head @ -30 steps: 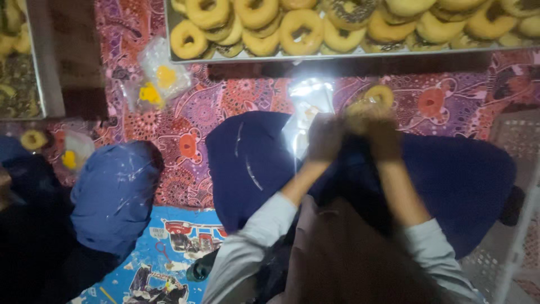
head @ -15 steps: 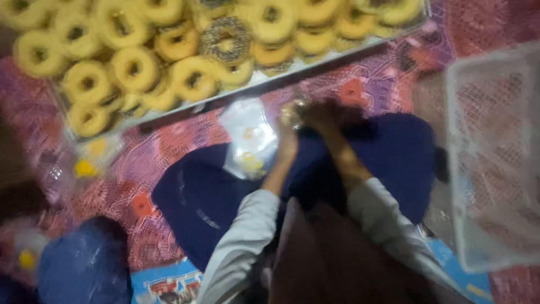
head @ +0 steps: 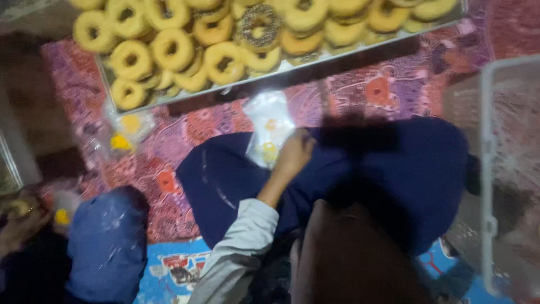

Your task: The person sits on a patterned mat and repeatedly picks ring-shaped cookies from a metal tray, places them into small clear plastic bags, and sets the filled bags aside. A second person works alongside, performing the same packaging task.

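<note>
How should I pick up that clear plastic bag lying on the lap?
Probably pinch the clear plastic bag at its far, empty edge, reaching from the tray side. It lies flat and crinkled with yellow bits inside near the left hand, so the loose film there should lift easily without squashing anything.

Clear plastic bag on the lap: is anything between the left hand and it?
Nothing visible. The left hand rests at the edge of the clear plastic bag, seemingly touching it. The right hand is out of view.
</note>
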